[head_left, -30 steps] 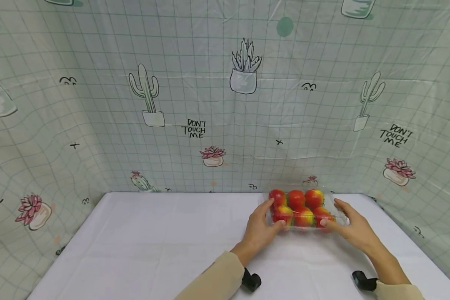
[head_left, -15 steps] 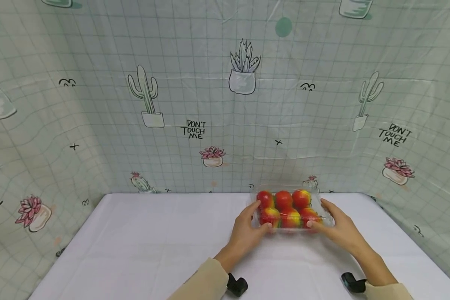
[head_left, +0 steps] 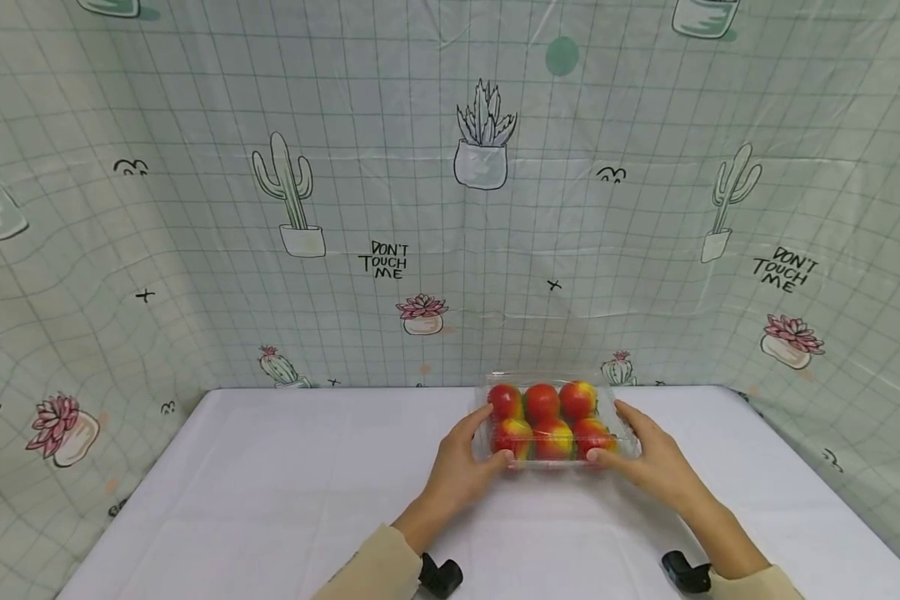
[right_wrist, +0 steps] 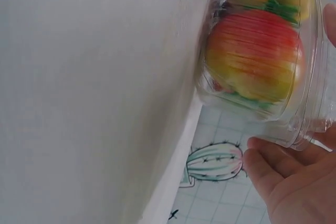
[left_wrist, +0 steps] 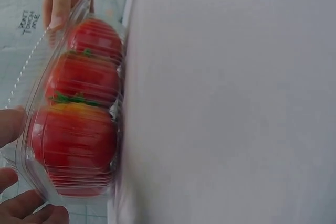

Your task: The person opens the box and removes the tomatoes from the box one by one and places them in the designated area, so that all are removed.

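Observation:
Several red and yellow tomatoes [head_left: 542, 402] with green leaves fill a clear plastic clamshell box [head_left: 546, 463] near the table's back edge. At the box's left end my left hand [head_left: 450, 477] grips it, thumb on the front rim and fingers along the side. My right hand [head_left: 663, 471] holds the opposite end the same way. In the left wrist view the tomatoes [left_wrist: 73, 135] show through the ribbed wall. The right wrist view has one tomato [right_wrist: 257, 56] close up, with my right hand's fingers [right_wrist: 265, 169] at the box's corner. Whether the box touches the table I cannot tell.
A white cloth covers the table [head_left: 270, 483]. Behind it and at both sides hangs a green-checked curtain [head_left: 360, 167] printed with cacti. Black wrist devices [head_left: 441, 577] are strapped below both hands.
Both hands have moved left together with the box of tomatoes between them, bringing it nearer the table's middle. Their hold looks the same.

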The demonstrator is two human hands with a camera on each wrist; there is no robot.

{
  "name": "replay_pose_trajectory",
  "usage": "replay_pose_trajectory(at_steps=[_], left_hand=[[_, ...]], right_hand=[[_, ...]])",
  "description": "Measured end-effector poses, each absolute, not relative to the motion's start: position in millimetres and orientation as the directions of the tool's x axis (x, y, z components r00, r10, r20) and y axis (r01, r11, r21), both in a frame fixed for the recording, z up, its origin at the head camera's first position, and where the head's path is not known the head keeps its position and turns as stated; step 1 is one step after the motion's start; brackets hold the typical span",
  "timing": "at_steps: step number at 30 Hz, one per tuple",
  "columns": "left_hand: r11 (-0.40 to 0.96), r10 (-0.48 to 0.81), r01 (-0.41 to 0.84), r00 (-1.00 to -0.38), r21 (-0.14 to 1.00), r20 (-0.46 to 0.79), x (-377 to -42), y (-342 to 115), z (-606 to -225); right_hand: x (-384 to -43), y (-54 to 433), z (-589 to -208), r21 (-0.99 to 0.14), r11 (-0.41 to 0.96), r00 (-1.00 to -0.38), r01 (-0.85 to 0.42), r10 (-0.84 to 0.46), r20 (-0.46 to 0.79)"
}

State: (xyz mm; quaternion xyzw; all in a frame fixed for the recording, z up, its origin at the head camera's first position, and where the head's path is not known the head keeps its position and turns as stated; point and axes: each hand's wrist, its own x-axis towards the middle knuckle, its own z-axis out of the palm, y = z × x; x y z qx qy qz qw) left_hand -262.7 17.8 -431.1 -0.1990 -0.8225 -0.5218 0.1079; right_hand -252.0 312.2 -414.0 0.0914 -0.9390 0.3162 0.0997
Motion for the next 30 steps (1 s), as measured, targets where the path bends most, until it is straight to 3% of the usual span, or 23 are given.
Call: replay_pose_trajectory(at_steps=[10, 30], left_hand=[[0.4, 0.236, 0.394, -0.917, 0.828, 0.322, -258.9, -1.8, -427.4], [0.389, 0.24, 0.425, -0.903, 0.817, 0.356, -255.4, -30.9, -424.3]], right_hand=[[-248.2, 295.2, -409.3, -0.575, 0.788, -0.969, -0.22, -0.107, 0.224], [-249.4, 266.3, -407.0, -0.583, 0.778, -0.966, -0.236, -0.122, 0.229]])
